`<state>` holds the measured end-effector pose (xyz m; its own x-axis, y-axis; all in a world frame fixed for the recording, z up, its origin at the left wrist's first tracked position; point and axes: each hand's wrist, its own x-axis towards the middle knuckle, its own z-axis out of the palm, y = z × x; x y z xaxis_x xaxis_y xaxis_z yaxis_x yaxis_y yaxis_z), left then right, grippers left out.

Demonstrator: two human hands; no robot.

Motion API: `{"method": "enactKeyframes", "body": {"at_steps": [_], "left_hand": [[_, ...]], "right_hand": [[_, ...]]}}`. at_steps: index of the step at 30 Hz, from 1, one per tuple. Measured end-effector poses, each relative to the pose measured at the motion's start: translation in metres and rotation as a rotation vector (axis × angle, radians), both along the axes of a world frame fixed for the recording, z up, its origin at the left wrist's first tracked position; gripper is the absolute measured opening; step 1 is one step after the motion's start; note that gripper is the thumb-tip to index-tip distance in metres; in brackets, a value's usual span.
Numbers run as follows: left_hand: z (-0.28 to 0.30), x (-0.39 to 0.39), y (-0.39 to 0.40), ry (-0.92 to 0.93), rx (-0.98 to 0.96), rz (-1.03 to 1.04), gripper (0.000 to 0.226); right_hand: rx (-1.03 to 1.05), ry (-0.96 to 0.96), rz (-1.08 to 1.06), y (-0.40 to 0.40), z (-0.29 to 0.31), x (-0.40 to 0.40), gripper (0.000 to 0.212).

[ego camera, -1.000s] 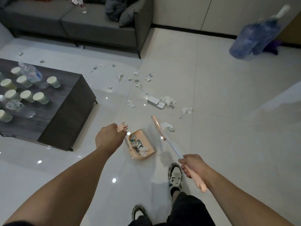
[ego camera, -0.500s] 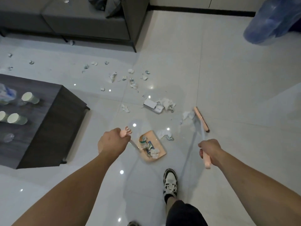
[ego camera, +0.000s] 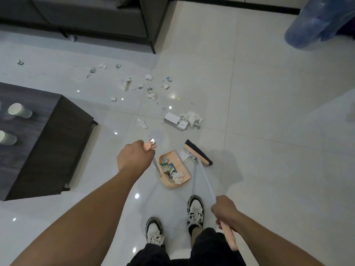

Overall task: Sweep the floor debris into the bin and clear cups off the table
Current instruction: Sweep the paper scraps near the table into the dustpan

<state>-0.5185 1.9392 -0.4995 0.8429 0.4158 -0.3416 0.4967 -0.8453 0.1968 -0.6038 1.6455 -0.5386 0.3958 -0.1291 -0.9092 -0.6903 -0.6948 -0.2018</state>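
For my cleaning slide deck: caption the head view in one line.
Left hand holds the pink dustpan while the right hand draws the broom to push paper scraps toward its mouth.

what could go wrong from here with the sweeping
1. The dustpan already holds several paper wads near its back; a hard push from the broom could scatter scraps past its lip.
2. The small box and the tissue pile beside it look bulky, so they may jam at the pan's mouth.
3. The left hand steadies the pan only by its long handle, so the pan might tip or slide. The right hand holds the broom far from its head.
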Motion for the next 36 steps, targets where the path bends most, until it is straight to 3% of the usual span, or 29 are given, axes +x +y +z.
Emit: {"method": "enactKeyframes", "body": {"at_steps": [5, 12, 21, 28, 36], "left_hand": [[-0.001, -0.012, 0.01, -0.014, -0.035, -0.023, 0.023], [0.0, -0.057, 0.035, -0.068, -0.133, -0.011, 0.027], [0.012, -0.082, 0.059, -0.087, -0.17, -0.029, 0.028], [0.012, -0.096, 0.085, -0.065, -0.11, 0.055, 0.026], [-0.009, -0.114, 0.104, -0.06, -0.024, 0.14, 0.033]], "right_hand": [[0.026, -0.006, 0.098, 0.029, 0.015, -0.041, 0.003], [0.131, 0.029, -0.106, 0.048, 0.042, -0.092, 0.007], [0.211, -0.049, -0.242, 0.039, 0.068, -0.097, 0.038], [0.197, -0.128, -0.235, 0.047, 0.047, -0.048, 0.009], [0.153, -0.057, -0.08, 0.081, -0.003, -0.051, 0.009]]}}
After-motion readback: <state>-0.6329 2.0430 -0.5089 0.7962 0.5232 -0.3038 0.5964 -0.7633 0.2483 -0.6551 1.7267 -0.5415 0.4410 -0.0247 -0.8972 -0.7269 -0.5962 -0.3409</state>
